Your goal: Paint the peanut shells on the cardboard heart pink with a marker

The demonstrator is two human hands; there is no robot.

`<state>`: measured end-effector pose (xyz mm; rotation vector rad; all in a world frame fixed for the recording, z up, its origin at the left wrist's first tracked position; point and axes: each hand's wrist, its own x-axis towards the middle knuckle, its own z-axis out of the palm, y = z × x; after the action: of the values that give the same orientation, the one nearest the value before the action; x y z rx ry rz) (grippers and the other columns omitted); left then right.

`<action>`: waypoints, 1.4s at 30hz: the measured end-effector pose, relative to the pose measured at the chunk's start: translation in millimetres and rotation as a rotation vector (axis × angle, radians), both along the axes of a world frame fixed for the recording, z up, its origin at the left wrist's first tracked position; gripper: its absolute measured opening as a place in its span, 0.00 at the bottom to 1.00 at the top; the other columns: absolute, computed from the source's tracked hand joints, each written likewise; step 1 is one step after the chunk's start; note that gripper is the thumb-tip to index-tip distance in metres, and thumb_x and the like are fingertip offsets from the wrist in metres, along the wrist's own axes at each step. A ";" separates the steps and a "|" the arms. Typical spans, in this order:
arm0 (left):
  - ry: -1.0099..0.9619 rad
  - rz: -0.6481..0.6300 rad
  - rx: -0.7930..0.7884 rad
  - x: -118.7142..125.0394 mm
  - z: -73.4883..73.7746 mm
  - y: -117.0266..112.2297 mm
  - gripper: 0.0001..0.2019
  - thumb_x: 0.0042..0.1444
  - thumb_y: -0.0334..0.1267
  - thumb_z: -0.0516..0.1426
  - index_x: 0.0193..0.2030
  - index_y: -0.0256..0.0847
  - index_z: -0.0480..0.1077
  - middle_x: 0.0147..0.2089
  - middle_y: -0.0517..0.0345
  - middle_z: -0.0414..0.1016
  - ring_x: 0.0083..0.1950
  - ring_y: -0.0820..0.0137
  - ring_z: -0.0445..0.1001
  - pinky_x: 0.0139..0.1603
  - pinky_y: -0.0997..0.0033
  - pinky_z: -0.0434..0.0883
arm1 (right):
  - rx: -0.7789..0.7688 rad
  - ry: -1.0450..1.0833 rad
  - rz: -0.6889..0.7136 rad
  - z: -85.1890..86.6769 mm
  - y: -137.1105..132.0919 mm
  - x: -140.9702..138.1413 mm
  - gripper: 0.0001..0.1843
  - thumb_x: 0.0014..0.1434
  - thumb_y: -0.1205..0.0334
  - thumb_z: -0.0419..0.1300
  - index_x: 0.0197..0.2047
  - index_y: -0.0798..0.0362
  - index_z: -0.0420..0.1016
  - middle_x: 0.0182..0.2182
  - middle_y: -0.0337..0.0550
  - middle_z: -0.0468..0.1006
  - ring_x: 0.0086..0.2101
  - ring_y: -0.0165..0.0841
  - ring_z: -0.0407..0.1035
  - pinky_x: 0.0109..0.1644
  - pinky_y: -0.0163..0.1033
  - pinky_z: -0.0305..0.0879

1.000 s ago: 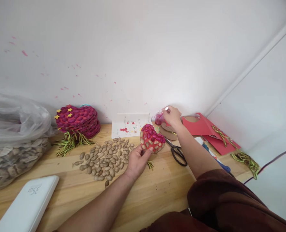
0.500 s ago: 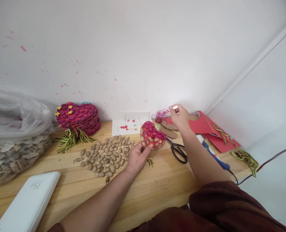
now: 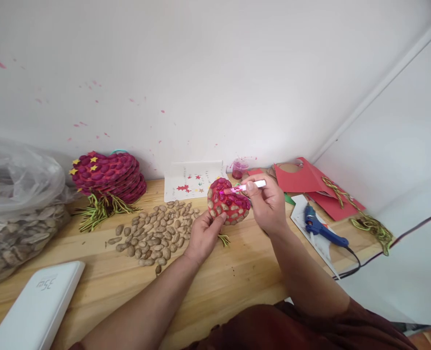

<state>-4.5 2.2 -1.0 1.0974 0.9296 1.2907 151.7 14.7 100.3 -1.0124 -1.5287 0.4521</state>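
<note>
"35w" printed in grey on a smooth white box (image 3: pixel 36 301), near left on the pale wooden worktop (image 3: pixel 237 287). Near the worktop's middle, tilted up: a bumpy heart (image 3: pixel 228 206) of peanut shells, mostly painted red, pinched at its lower edge by the left hand (image 3: pixel 202 236) fingers. Right hand (image 3: pixel 268 204) closed round a thin white brush (image 3: pixel 249 185), pink tip touching the heart's top. Brought forward in the last half second from the small pink cup (image 3: pixel 238 168) by the wall. Loose tan shells (image 3: pixel 157 233) just left of the heart.

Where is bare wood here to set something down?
Bare wood: between the white box and the shell pile, and between the forearms, below the left hand holding the heart. Crowded: the right end, around glue gun and red card.
</note>
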 end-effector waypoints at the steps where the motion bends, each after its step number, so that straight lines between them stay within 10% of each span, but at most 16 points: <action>1: -0.005 -0.007 0.004 0.0 -0.4 0.1 0.19 0.57 0.55 0.66 0.41 0.38 0.81 0.38 0.53 0.84 0.42 0.61 0.79 0.50 0.63 0.74 | -0.001 -0.010 0.001 -2.1 0.5 0.1 0.11 0.70 0.53 0.59 0.41 0.50 0.76 0.32 0.37 0.76 0.29 0.28 0.66 0.35 0.36 0.63; 42: -0.099 -0.046 -0.025 0.9 -0.1 -2.0 0.17 0.58 0.52 0.67 0.42 0.38 0.81 0.42 0.52 0.85 0.44 0.63 0.79 0.54 0.64 0.73 | 0.070 -0.121 -0.064 -11.6 7.2 5.5 0.09 0.70 0.55 0.58 0.43 0.49 0.76 0.34 0.39 0.79 0.33 0.32 0.71 0.41 0.39 0.68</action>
<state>-3.6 0.2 -1.0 1.0207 0.8396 1.2813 157.3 21.8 88.7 -1.0466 -1.6038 0.2951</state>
